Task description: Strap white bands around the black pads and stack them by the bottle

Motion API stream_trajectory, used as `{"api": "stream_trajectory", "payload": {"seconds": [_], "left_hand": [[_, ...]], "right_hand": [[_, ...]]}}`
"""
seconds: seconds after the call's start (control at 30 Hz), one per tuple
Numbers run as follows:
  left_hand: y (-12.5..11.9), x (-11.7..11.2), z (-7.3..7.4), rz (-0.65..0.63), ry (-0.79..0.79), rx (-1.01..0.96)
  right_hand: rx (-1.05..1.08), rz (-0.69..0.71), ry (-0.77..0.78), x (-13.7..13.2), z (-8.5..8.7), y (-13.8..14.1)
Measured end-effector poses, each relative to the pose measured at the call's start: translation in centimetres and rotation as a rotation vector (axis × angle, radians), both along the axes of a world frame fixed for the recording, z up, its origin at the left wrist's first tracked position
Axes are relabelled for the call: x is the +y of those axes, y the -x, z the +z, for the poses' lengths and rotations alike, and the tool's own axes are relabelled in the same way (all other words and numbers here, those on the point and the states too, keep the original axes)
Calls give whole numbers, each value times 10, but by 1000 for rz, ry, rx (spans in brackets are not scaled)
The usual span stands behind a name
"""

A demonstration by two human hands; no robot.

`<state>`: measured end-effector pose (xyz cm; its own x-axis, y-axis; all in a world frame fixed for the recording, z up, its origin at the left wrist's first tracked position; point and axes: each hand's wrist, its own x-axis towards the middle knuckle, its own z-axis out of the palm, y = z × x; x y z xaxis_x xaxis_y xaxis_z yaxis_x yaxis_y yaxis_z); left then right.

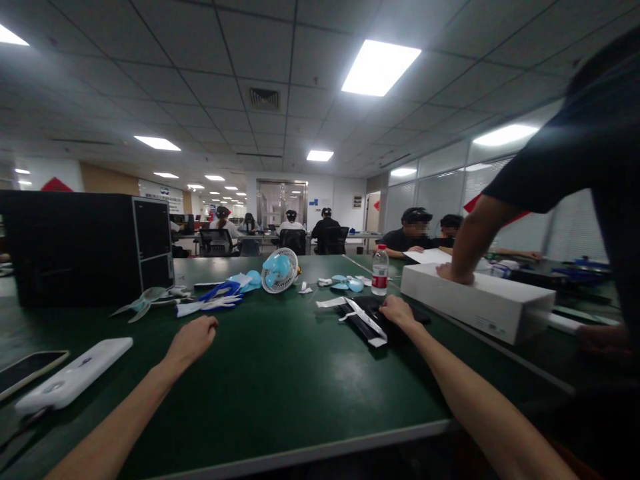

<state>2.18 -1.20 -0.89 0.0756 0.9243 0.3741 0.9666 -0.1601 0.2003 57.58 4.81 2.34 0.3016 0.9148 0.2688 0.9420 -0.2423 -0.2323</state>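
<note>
My left hand (193, 339) rests on the green table with its fingers curled into a loose fist; nothing shows in it. Just beyond it lie blue and white work gloves (213, 300). My right hand (397, 311) is closed over a flat black item (413, 319), its fingertips hidden from me. Beside that hand, to the left, lies a black piece with torn white strips (365, 320). A water bottle with a red cap (380, 272) stands right behind my right hand. A small fan (280, 271) with light blue blades and a white guard leans farther back.
Light blue fan blades (347, 284) lie mid-table. A black computer case (85, 247) stands left; a phone (30, 372) and a white power bank (75, 375) lie nearer. On the right, another person's hand (456, 273) presses on a long white box (475, 300). People sit beyond.
</note>
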Motion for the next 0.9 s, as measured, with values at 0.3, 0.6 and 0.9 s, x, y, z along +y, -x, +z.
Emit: {"api": "stream_trajectory", "payload": {"seconds": [0.3, 0.6, 0.9], "left_hand": [[-4, 2, 0, 57, 48, 32], [3, 8, -6, 28, 34, 37], [2, 5, -6, 15, 37, 35]], "right_hand": [[-37, -70, 9, 14, -12, -7], [-87, -42, -7, -18, 8, 5], [294, 87, 292, -48, 3, 30]]}}
